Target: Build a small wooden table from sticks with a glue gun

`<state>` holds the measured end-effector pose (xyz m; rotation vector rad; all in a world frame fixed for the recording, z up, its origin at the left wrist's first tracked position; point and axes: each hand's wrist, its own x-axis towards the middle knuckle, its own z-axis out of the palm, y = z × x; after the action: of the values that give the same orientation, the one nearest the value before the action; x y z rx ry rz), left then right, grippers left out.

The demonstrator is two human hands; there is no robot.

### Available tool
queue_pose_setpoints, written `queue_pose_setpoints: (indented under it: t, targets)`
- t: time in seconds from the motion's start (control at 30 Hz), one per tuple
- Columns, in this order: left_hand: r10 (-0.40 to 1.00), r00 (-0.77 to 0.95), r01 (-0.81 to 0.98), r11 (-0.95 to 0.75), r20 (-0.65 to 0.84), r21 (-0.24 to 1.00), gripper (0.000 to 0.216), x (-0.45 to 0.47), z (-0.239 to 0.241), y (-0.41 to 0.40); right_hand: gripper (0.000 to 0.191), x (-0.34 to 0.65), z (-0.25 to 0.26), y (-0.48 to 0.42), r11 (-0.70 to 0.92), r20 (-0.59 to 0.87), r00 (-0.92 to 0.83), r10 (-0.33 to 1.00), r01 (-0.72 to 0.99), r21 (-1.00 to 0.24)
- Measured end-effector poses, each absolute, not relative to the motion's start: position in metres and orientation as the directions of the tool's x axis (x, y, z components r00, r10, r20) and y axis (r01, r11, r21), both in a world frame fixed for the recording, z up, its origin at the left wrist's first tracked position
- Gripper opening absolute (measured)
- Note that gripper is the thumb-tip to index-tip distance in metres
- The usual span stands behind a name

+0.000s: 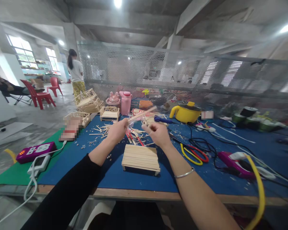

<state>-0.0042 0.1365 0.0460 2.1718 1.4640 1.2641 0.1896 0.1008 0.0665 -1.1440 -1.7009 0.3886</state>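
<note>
I'm gripping sticks (146, 113) in my left hand (119, 130), best held steady; my right hand (159, 133) is curling, around what I can't tell

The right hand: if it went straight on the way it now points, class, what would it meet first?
Probably the pale sticks held in the left hand, since the right hand points forward and to its left, towards them. Depth is unclear in this single view, so it might pass below them.
</note>
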Motion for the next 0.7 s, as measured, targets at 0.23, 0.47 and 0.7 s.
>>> queue_pose_setpoints:
  t: [0.23, 0.47, 0.7]
  targets:
    - [0.798, 0.073, 0.702, -0.467, 0.598, 0.538, 0.039, -0.009, 0.04, 0.143, 0.038, 0.191, 0.068, 0.108, 0.418, 0.407, 0.136, 0.903, -0.059, -0.907]
    - [0.813, -0.233, 0.65, -0.279, 0.534, 0.707, 0.039, -0.03, 0.034, 0.16, 0.028, 0.205, 0.067, 0.115, 0.343, 0.303, 0.189, 0.934, -0.238, -0.909]
    - [0.814, -0.393, 0.611, -0.116, 0.427, 0.783, 0.032, -0.052, 0.036, 0.173, 0.03, 0.208, 0.063, 0.12, 0.336, 0.264, 0.258, 0.929, -0.295, -0.894]
